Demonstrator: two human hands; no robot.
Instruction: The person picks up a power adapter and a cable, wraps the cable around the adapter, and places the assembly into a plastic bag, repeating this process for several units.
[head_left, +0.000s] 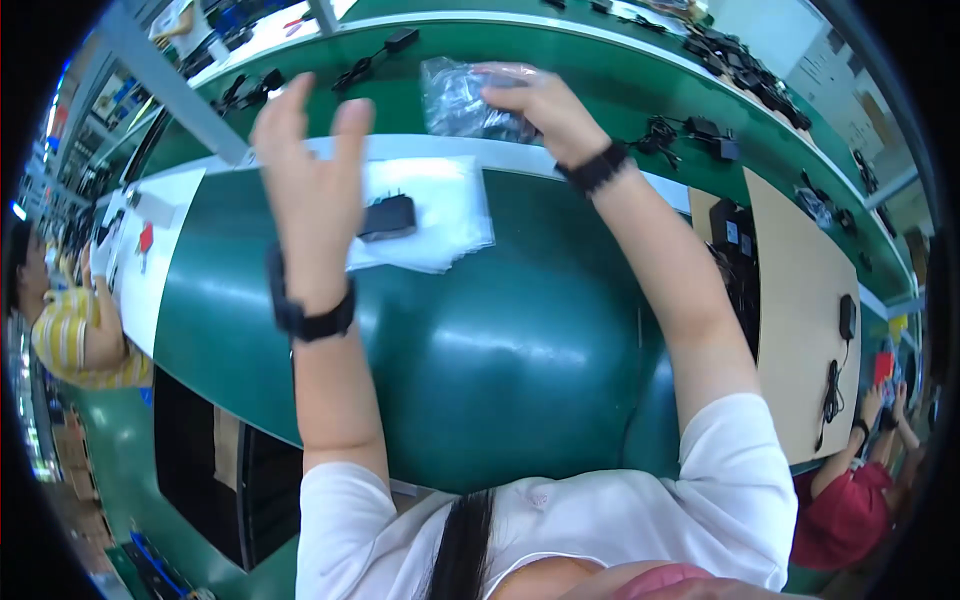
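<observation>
My right hand is closed on a crinkled clear plastic bag above the green belt at the far side. Whether anything lies inside the bag I cannot make out for sure. My left hand is raised with its fingers apart and nothing in it; it is slightly blurred. Just right of it, a black power adapter lies on a stack of flat, whitish clear bags on the green tabletop. Black bands circle both wrists.
Coiled adapters lie along the green belt beyond the table. At right, an open cardboard box holds black adapters, and one corded adapter rests on its flap. Co-workers sit at left and right. A metal post stands at far left.
</observation>
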